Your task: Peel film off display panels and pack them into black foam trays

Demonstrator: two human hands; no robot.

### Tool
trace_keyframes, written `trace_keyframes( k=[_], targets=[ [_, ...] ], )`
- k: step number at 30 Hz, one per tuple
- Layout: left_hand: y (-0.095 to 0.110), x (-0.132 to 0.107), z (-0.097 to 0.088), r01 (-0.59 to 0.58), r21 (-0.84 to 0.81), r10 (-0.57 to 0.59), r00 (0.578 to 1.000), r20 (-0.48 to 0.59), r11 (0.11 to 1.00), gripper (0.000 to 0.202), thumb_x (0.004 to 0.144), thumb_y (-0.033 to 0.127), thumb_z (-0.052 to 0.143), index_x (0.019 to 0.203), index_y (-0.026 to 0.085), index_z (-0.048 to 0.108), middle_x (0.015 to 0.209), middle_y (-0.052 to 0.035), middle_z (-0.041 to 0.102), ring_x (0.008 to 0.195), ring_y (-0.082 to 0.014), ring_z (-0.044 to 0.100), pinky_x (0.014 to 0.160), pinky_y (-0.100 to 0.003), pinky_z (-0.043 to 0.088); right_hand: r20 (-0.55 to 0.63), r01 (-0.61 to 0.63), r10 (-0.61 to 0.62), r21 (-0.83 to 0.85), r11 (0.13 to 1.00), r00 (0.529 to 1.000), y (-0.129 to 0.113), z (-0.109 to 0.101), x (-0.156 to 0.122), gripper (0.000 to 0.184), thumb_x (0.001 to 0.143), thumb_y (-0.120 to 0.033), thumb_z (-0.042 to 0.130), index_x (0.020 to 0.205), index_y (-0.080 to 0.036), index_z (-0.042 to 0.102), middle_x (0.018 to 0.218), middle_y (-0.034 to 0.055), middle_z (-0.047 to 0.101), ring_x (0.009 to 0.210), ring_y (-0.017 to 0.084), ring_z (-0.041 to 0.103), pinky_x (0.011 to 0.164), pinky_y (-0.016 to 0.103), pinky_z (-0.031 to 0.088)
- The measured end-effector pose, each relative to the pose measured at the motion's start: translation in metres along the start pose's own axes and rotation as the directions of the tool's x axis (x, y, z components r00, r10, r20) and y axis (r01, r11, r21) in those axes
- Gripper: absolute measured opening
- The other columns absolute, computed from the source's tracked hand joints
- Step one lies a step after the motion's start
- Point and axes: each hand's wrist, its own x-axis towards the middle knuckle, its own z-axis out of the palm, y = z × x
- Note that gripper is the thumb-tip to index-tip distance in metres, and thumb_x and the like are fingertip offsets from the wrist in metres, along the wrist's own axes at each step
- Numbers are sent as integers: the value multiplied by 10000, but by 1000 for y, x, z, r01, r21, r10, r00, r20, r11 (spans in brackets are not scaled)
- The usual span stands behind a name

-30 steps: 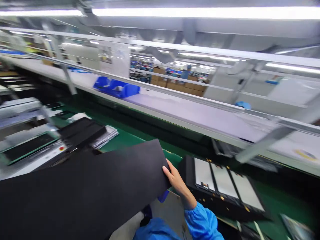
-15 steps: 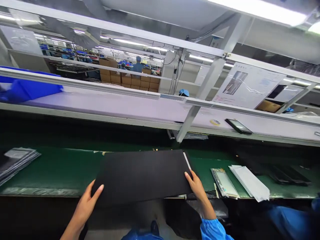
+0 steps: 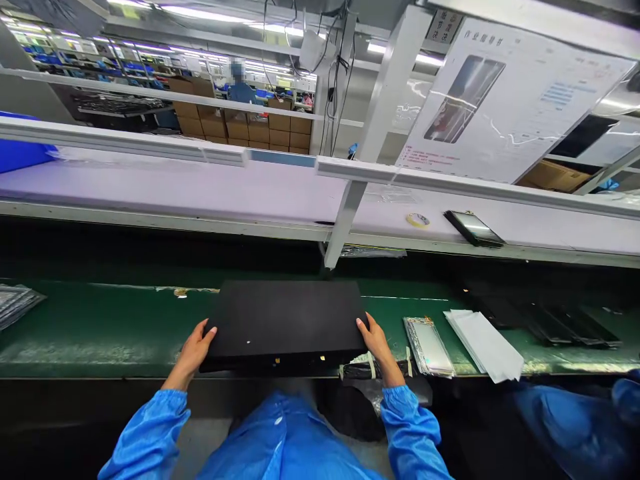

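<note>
A large flat black sheet [image 3: 287, 317] lies on top of a black tray at the near edge of the green conveyor belt [image 3: 100, 327]. My left hand [image 3: 197, 348] rests on the sheet's left front corner, thumb and fingers spread over the edge. My right hand [image 3: 376, 340] holds its right edge. Both sleeves are blue. Gold spots of the tray show just under the sheet's front edge.
To the right on the belt lie a framed screen panel [image 3: 429, 345], white sheets [image 3: 484, 343] and dark panels [image 3: 560, 323]. A grey stack [image 3: 15, 301] sits far left. A white shelf [image 3: 200, 190] above carries a phone-like device [image 3: 473, 228]. Another person's blue sleeve [image 3: 575, 420] is at lower right.
The view swung right and down. The black sheet, first carried in the air, has come down flat onto the tray at the belt's edge, with both hands at its corners.
</note>
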Motion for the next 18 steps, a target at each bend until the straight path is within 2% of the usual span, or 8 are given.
trace_keyframes(
  k=[7,11,14,18],
  targets=[
    [12,-6,-1,58,-41,-58,998,-11,998,404,861,295,593,1244,170,621,1296,-119,702,1282,-294,597,1068,-380,505,54,-77,70,153,985,996,1,2,-11,489,686,-388,795,1133,-210,706,1133,84,739,1185,315,624,1151,508,359],
    [16,-11,-5,124,-109,-120,992,35,986,428,841,341,671,1241,191,639,1278,-115,716,1278,-311,598,1069,-412,503,170,-223,172,353,909,970,-1,-1,-13,455,722,-340,798,1147,-211,700,1204,64,719,1222,263,599,1129,462,406],
    [11,-14,-9,205,-194,-186,976,115,959,478,828,420,712,1243,190,650,1265,-132,722,1278,-333,596,1079,-460,486,287,-361,256,418,833,923,0,0,-15,425,772,-368,779,1148,-190,693,1204,79,723,1229,256,603,1080,432,471],
    [-7,-18,-14,200,-251,-170,976,136,947,620,765,555,751,1274,217,643,1299,-135,705,1313,-335,567,1096,-480,465,304,-387,284,367,846,909,0,-1,-16,362,788,-409,775,1093,-227,704,1209,59,730,1224,249,625,1103,392,481]
  ],
)
